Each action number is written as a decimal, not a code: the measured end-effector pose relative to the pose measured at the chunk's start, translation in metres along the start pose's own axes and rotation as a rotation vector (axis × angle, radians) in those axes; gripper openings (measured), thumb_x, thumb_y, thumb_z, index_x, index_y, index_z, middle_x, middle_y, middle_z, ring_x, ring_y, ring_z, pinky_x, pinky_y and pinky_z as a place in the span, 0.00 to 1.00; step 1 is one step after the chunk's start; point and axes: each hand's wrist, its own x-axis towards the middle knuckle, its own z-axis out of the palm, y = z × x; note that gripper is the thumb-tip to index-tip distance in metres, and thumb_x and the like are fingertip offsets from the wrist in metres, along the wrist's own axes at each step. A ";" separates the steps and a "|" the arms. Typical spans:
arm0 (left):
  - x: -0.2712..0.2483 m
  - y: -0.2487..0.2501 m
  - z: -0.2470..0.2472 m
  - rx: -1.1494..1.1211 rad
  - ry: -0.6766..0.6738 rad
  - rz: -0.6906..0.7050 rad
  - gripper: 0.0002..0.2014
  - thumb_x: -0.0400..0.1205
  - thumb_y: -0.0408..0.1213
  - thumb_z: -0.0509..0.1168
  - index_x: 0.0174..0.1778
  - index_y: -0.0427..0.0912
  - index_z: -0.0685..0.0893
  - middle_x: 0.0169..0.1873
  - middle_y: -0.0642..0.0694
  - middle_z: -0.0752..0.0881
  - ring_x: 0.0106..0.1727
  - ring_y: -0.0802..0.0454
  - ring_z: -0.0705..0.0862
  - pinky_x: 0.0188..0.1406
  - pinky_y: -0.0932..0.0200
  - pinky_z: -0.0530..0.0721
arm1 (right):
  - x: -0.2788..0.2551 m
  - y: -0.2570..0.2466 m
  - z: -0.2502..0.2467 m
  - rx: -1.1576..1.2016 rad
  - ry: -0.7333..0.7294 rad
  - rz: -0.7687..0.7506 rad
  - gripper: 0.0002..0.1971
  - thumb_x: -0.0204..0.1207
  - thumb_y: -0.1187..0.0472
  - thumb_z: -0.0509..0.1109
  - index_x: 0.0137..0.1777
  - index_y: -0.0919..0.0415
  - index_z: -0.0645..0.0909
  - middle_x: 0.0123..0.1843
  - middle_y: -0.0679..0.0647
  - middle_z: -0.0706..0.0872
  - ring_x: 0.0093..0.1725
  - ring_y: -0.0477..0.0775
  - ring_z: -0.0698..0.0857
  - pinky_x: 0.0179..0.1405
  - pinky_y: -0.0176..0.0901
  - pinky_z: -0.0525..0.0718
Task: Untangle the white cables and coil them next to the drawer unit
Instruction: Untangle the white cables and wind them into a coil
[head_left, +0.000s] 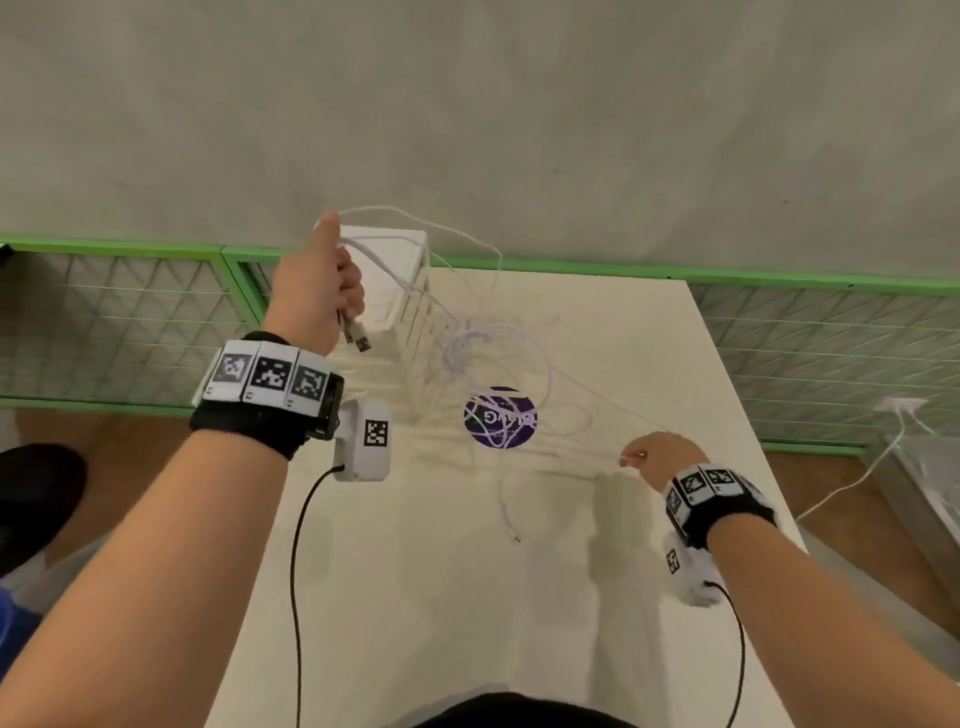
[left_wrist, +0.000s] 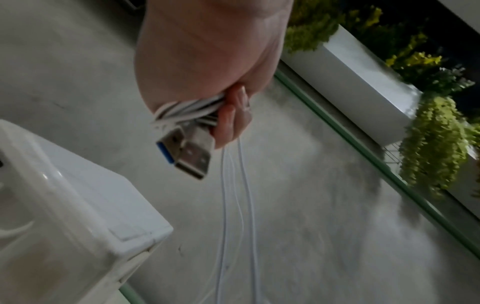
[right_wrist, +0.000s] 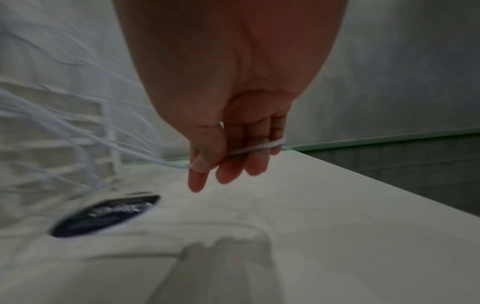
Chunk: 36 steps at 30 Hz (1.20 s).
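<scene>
left hand (head_left: 317, 291): raised above the surface, fist closed round a bundle of white cables (head_left: 467, 332), thumb up; two USB plugs (left_wrist: 187, 152) stick out below the fingers (left_wrist: 228, 123), one with a blue insert
right hand (head_left: 657, 457): low, near right edge of surface, fingers mostly straight and pointing down; thumb pinches a single cable strand (right_wrist: 255, 148) against them, strand crosses the fingers (right_wrist: 255, 164)
white cables: tangled, strung from left hand down to surface and across to right hand; loose loops lie over purple round sticker (head_left: 500, 418); one free end (head_left: 511, 532) lies on surface toward the person
drawer unit (head_left: 400, 291): white, far left part of surface, just behind left hand; tangle right beside it
surface (head_left: 467, 597): white
background: grey wall, green-framed wire mesh panels (head_left: 114, 322)
</scene>
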 end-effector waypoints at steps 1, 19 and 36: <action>0.001 0.001 -0.004 0.002 0.003 -0.001 0.24 0.84 0.55 0.58 0.26 0.48 0.62 0.15 0.55 0.62 0.15 0.57 0.57 0.19 0.62 0.57 | -0.001 0.012 0.006 -0.017 -0.034 0.057 0.11 0.82 0.55 0.61 0.56 0.47 0.85 0.63 0.49 0.84 0.62 0.53 0.82 0.61 0.41 0.76; -0.054 -0.014 0.073 0.384 -0.564 -0.050 0.27 0.83 0.61 0.56 0.24 0.47 0.62 0.17 0.53 0.60 0.19 0.54 0.55 0.15 0.64 0.56 | -0.038 -0.155 -0.047 1.179 0.282 -0.626 0.12 0.85 0.60 0.57 0.52 0.57 0.83 0.47 0.53 0.89 0.51 0.47 0.86 0.54 0.35 0.80; -0.055 -0.015 0.049 0.190 -0.434 0.020 0.26 0.85 0.52 0.58 0.25 0.47 0.59 0.17 0.52 0.58 0.19 0.54 0.52 0.20 0.62 0.49 | -0.002 -0.119 -0.045 0.485 0.163 -0.202 0.48 0.61 0.29 0.71 0.79 0.47 0.61 0.85 0.47 0.49 0.84 0.48 0.46 0.79 0.64 0.49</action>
